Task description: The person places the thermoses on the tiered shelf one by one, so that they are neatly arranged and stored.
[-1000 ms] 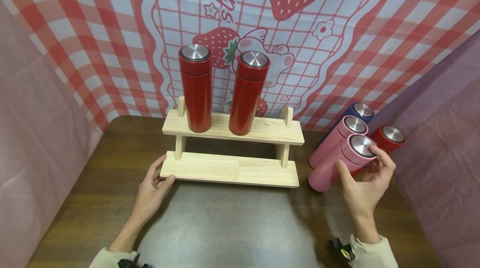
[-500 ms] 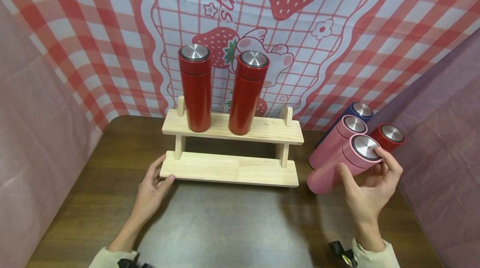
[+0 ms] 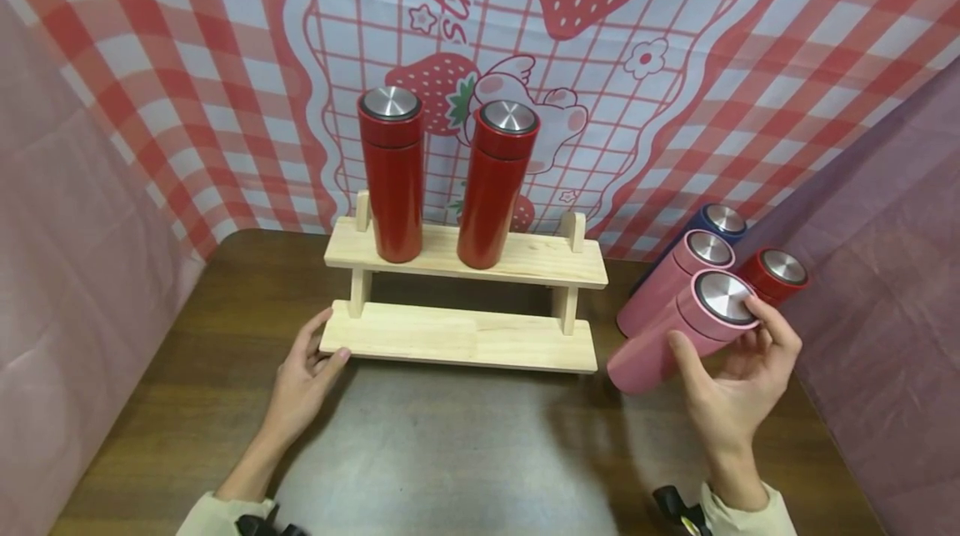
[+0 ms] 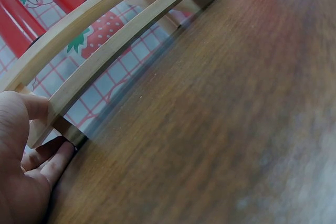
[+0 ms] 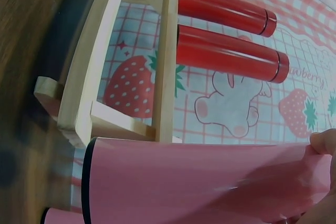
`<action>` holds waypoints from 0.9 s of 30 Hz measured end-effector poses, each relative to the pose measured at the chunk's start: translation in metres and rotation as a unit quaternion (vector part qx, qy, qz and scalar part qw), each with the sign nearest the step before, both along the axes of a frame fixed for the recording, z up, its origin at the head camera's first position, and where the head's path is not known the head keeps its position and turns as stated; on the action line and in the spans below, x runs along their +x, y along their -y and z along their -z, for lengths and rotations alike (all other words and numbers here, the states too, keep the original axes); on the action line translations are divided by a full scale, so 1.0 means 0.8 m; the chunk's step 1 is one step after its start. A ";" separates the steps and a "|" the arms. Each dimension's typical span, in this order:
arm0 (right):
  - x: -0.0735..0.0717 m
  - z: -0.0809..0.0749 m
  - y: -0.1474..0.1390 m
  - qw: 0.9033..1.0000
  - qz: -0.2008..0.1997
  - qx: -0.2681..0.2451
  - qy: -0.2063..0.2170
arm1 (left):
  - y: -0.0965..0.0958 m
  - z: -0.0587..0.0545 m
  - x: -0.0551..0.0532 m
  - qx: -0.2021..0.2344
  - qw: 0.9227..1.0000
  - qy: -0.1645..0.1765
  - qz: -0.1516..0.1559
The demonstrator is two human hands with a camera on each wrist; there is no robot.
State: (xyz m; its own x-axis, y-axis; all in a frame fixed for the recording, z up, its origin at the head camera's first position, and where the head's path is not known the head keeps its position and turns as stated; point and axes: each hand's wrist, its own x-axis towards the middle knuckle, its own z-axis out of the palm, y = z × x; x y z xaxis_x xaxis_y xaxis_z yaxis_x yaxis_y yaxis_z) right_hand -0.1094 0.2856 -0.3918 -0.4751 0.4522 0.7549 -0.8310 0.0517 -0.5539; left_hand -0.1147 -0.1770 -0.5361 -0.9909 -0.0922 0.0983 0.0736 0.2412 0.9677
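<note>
My right hand (image 3: 742, 390) grips a pink thermos bottle (image 3: 660, 348) near its silver-topped lid. The bottle leans in the head view; its dark-rimmed base appears above the tabletop in the right wrist view, beside the rack's end. At the left end of a two-tier wooden rack (image 3: 465, 336), my left hand (image 3: 300, 386) holds the lower shelf. The left wrist view shows its thumb (image 4: 37, 106) on the board and the other fingers beneath. Two red thermos bottles (image 3: 393, 186) stand upright on the upper shelf, left and centre. The lower shelf bears nothing.
Close behind the held bottle, at the right, stand another pink bottle (image 3: 667, 290), a blue bottle (image 3: 723, 223), mostly hidden, and a red bottle (image 3: 772, 278). A strawberry-patterned cloth (image 3: 600, 69) hangs behind the wooden table (image 3: 450, 453). Pink cloth (image 3: 82, 269) borders the left.
The right hand has shifted the pink bottle slightly away from the group; its base has moved left and toward me. The left hand and rack have stayed put.
</note>
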 end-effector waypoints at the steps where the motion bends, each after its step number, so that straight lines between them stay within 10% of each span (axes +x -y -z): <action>1: 0.000 -0.001 0.002 1.000 -0.001 0.001 0.001 | 0.000 -0.001 0.000 0.004 1.000 0.003 0.001; 27: -0.027 -0.047 0.023 0.999 -0.031 0.034 0.006 | -0.002 -0.002 0.001 0.004 1.000 -0.002 -0.010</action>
State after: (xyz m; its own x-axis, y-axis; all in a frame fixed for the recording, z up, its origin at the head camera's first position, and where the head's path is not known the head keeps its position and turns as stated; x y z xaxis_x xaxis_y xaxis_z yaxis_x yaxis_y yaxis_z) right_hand -0.1307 0.2672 -0.3544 -0.5102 0.3684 0.7772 -0.8270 0.0379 -0.5609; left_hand -0.1139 -0.1755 -0.5344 -0.9885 -0.1120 0.1021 0.0736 0.2340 0.9695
